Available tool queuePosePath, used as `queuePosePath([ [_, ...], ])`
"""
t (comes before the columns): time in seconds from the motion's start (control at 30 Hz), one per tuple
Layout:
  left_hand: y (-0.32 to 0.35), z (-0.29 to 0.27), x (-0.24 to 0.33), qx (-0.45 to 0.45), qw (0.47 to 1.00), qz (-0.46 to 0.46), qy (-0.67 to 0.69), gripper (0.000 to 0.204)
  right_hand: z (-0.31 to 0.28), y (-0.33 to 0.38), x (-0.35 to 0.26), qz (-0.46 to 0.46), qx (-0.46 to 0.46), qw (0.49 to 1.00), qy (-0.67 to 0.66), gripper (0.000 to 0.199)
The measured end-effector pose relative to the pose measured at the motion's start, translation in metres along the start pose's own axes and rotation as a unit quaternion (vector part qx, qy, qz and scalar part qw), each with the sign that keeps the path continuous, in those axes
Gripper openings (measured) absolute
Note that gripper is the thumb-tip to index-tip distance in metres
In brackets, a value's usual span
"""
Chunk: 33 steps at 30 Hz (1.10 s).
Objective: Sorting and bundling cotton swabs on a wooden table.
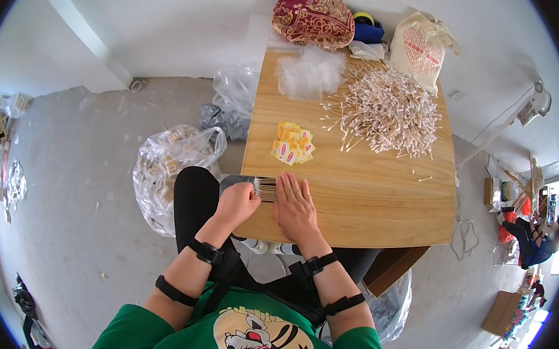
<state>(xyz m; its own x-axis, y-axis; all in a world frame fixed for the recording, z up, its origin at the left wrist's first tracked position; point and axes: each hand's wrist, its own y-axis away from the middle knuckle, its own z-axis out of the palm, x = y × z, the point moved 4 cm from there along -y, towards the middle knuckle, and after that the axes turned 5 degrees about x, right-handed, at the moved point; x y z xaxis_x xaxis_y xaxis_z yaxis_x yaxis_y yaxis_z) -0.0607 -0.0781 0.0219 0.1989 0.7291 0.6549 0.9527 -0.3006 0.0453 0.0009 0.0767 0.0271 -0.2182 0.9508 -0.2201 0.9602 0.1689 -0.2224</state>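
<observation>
Lining up a row of swabs (266, 188) at the near left edge of the wooden surface (382, 205).
Beyond, I see the big swab heap (393, 111) and flat clear bags (310, 75); my right hand (295, 205) lies open, fingers straight, over the row's right end; my left hand (238, 203) is curled beside a plastic sleeve (231, 181), fingertips hidden, so I cannot tell whether it grips; yellow cards (293, 144) sit ahead. I'd keep the right palm flat and press lightly, so the thin sticks stay parallel.
</observation>
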Motion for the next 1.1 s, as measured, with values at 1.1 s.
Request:
queuePosePath([
  [1.1, -0.003, 0.010, -0.038, 0.071, 0.850, -0.009, 0.523, 0.058, 0.021, -0.005, -0.035, 0.080, -0.050, 0.996, -0.003, 0.086],
])
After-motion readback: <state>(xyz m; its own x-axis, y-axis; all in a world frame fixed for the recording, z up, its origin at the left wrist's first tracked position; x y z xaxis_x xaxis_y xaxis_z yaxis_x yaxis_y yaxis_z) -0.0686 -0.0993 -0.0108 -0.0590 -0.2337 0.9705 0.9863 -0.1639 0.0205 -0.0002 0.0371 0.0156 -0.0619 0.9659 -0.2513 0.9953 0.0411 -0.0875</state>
